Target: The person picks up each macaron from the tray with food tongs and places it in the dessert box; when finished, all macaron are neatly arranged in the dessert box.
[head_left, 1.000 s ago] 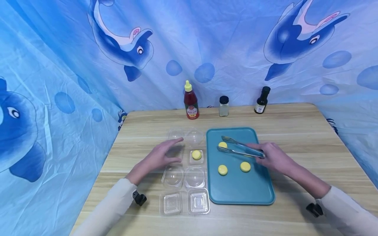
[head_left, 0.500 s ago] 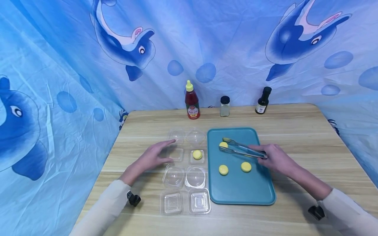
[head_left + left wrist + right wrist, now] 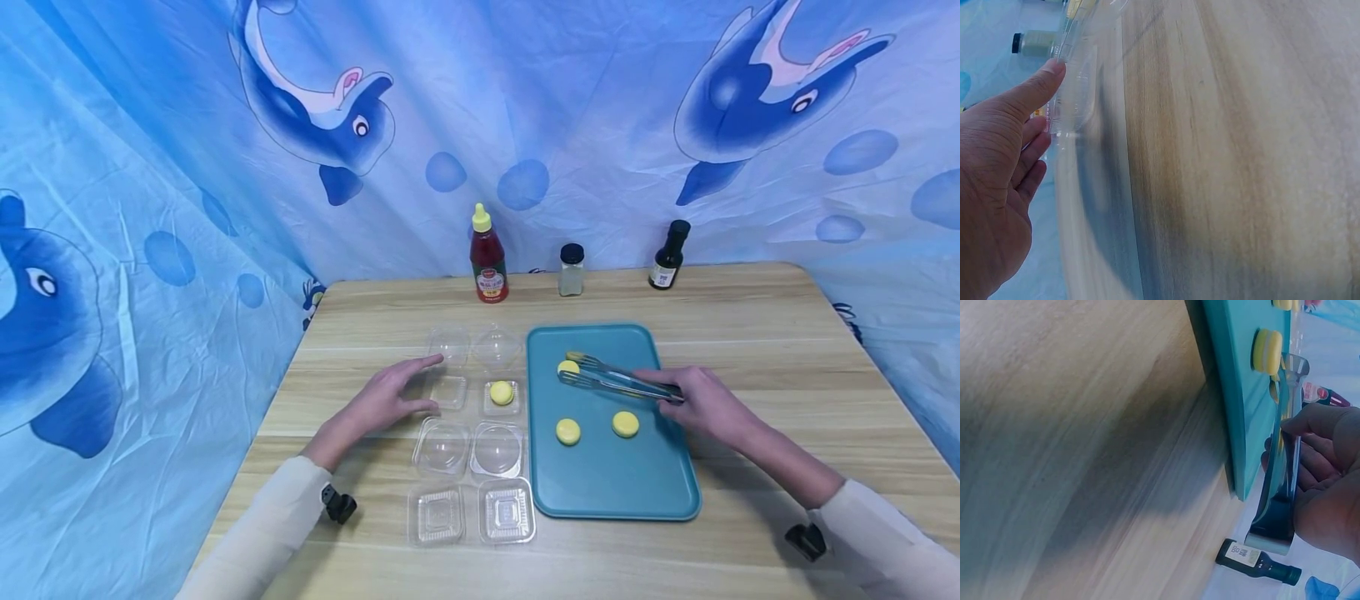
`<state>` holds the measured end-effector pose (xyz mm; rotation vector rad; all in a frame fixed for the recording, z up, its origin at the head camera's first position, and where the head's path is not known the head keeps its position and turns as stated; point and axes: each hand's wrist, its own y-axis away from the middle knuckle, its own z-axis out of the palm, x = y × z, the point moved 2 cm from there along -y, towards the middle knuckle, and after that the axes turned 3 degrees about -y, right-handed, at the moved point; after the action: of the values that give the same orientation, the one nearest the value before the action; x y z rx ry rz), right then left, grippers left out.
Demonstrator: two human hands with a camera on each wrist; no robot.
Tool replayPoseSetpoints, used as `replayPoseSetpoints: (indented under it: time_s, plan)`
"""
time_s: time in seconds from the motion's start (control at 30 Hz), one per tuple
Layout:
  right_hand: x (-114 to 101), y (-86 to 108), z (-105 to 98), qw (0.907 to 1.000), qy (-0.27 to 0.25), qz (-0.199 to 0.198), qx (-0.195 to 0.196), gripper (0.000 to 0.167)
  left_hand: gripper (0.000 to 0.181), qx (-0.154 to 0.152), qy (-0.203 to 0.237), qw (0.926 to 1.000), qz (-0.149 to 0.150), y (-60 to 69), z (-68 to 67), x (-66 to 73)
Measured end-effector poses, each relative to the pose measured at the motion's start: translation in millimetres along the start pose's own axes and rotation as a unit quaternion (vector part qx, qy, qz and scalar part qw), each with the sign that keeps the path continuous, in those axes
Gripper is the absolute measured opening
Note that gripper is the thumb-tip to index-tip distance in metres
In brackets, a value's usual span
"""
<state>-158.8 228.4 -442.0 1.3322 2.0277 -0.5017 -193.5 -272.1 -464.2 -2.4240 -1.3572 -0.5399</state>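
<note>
My right hand [image 3: 701,404] grips metal tongs [image 3: 626,385] over the teal tray [image 3: 600,483]. The tongs' tips are spread about a yellow macaron [image 3: 567,367] near the tray's upper left. Two more macarons lie lower on the tray, one at left [image 3: 567,432] and one at right [image 3: 626,424]. Another macaron [image 3: 501,392] sits in a small clear plastic container [image 3: 489,409] left of the tray. My left hand [image 3: 382,396] has thumb and fingers apart beside a clear container [image 3: 448,393] with its lid raised. Whether it touches that container, I cannot tell.
Two more clear containers [image 3: 506,512] lie nearer me, their domed lids [image 3: 497,450] folded back. Along the table's far edge stand a red sauce bottle [image 3: 490,262], a black-capped jar [image 3: 571,271] and a dark bottle [image 3: 667,257]. A blue dolphin-print curtain [image 3: 465,100] hangs behind.
My left hand has drawn a little to the left, uncovering more of the container. The tongs' tips have come slightly closer together around the macaron. My right hand stays almost in place.
</note>
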Motion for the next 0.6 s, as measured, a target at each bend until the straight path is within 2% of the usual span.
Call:
replayPoseSetpoints:
  time_s: [0.23, 0.6]
  plan:
    - [3.9, -0.3, 0.6, 0.9999, -0.008, -0.006, 0.005, 0.057, 0.085, -0.004, 0.002, 1.0000, 0.002, -2.1, -0.6, 1.2]
    - [6.6, -0.3, 1.8, 0.9998, -0.006, -0.007, 0.017, 0.056, 0.081, -0.004, -0.020, 0.9998, 0.005, -3.6, -1.6, 0.0]
